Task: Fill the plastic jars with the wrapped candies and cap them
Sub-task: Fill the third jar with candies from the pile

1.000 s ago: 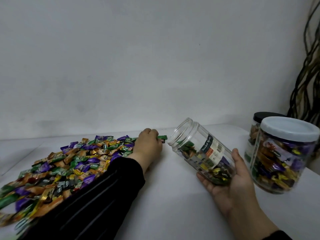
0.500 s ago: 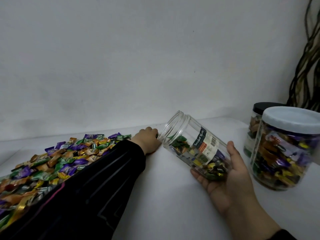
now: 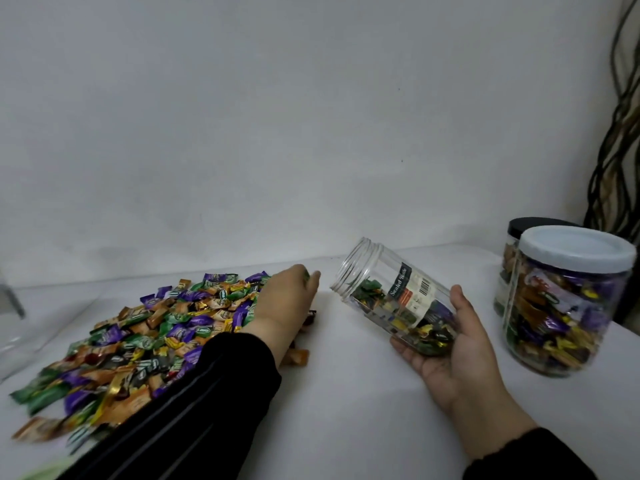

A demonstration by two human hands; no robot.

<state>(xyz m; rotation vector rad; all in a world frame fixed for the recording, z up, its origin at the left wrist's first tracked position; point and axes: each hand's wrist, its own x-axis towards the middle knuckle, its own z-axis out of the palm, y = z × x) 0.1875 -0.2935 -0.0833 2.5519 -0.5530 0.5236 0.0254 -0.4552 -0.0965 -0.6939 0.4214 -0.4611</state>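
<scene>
A clear plastic jar (image 3: 384,292) with a printed label lies tilted in my right hand (image 3: 450,344), its uncapped mouth turned left and up. Wrapped candies fill its lower part. My right hand cups it from below, thumb up its side. A wide pile of purple, green, orange and gold wrapped candies (image 3: 145,337) covers the left of the white table (image 3: 346,393). My left hand (image 3: 287,299) rests curled on the pile's right edge, fingers closed over candies, with a few loose ones under the wrist.
Two full capped jars stand at the right: one with a white lid (image 3: 568,306) in front, one with a black lid (image 3: 533,226) behind it. Dark twisted branches (image 3: 620,140) rise at the far right. A clear object (image 3: 10,306) sits at the left edge.
My left hand has stayed at the pile's right edge, curling over candies and dragging a few toward the jar. The right hand keeps the jar tilted in about the same place.
</scene>
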